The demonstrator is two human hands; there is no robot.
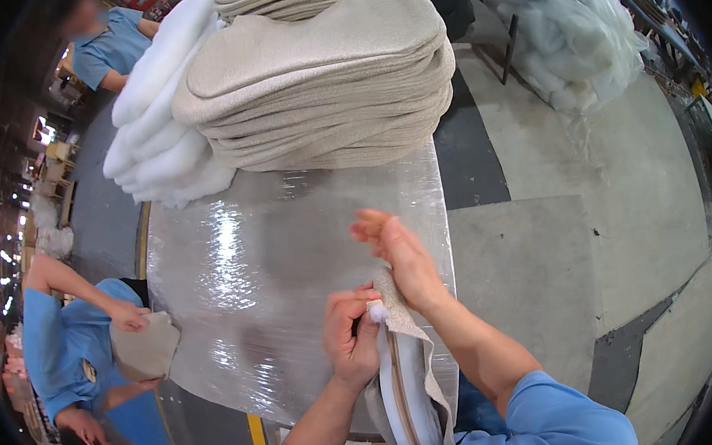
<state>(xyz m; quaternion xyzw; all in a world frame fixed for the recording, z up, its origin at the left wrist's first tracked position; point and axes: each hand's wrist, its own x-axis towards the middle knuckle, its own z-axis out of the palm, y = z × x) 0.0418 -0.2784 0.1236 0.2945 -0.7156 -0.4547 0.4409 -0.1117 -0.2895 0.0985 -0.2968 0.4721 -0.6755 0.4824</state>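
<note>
I hold a beige fabric cushion cover [413,368] with white filling showing along its open zipper edge, at the near edge of a table wrapped in shiny clear plastic [259,263]. My left hand [350,336] grips the cover's top edge and pinches a tuft of white filling. My right hand [400,257] rests on the cover's upper corner, fingers stretched forward over the table. The cover hangs down between my forearms toward my lap.
A tall stack of beige covers [320,83] sits at the table's far end, beside white foam pads [156,129]. A person in blue at the left [73,345] holds a beige piece [144,348]. Another person stands far left [112,45]. A bag of white filling [567,30] lies on the floor at right.
</note>
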